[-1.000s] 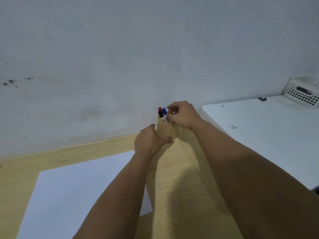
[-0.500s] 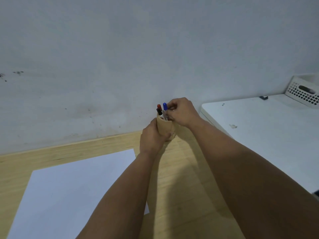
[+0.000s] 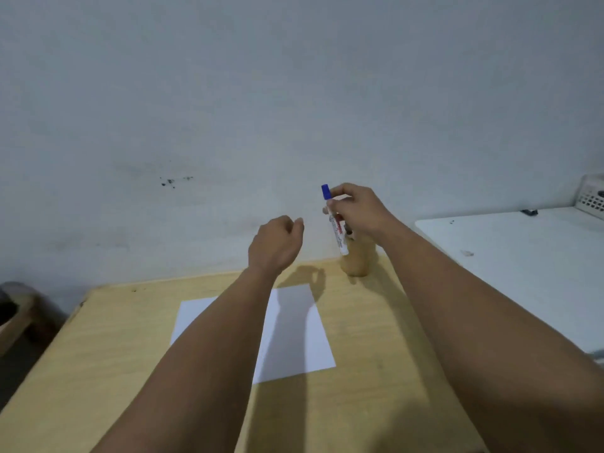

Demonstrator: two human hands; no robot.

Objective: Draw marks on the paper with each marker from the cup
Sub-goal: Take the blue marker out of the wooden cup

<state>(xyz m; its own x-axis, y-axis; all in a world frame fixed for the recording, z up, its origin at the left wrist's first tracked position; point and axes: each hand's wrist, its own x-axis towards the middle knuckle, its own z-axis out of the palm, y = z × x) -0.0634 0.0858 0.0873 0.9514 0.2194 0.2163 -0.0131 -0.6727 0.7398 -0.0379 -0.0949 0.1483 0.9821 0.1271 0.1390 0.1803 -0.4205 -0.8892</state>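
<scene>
My right hand (image 3: 359, 209) grips a white marker with a blue cap (image 3: 334, 220), held upright in the air just above the tan cup (image 3: 356, 261). The cup stands near the wall at the back of the wooden table (image 3: 98, 354). Another marker's dark tip (image 3: 349, 228) shows at the cup's mouth, mostly hidden behind my hand. My left hand (image 3: 276, 245) hovers to the left of the cup, fingers loosely curled, holding nothing. A blank white sheet of paper (image 3: 294, 335) lies on the table below my left forearm.
A white table (image 3: 523, 256) adjoins on the right, with a white perforated basket (image 3: 591, 197) and a small dark object (image 3: 529, 211) at its back. The grey wall stands right behind the cup. Dark furniture (image 3: 13, 308) sits at the far left.
My right hand has lifted the blue-capped marker out of the cup. My left hand has let go of the cup and moved left. The camera has tilted, showing more of the table.
</scene>
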